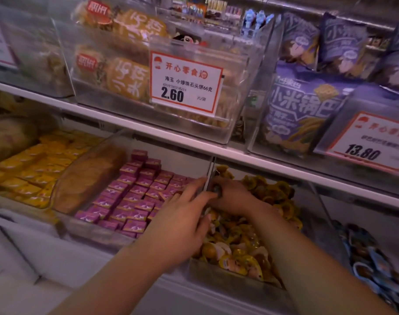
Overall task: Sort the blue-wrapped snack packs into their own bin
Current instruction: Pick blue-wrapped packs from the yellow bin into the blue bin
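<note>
both hands reach into the lower shelf of a snack display. the left hand lies over the clear divider between two bins, its fingers stretched forward and fairly straight, spread across the edge of the purple box bin and gripping nothing that can be seen. the right hand is just beyond it, touching it, with its fingers curled down into the yellow snack bin; something small and dark sits at its knuckles, but it is too blurred to tell what it is or whether the hand holds it. the yellow-wrapped snacks are heaped loosely there. the blue-wrapped snack packs lie in a bin at the near right, well apart from both hands. to the far left sits a bin of yellow boxes. on the upper shelf a clear bin carries a price tag reading 2.60, and purple bags stand to its right behind another tag reading 13.80.
</note>
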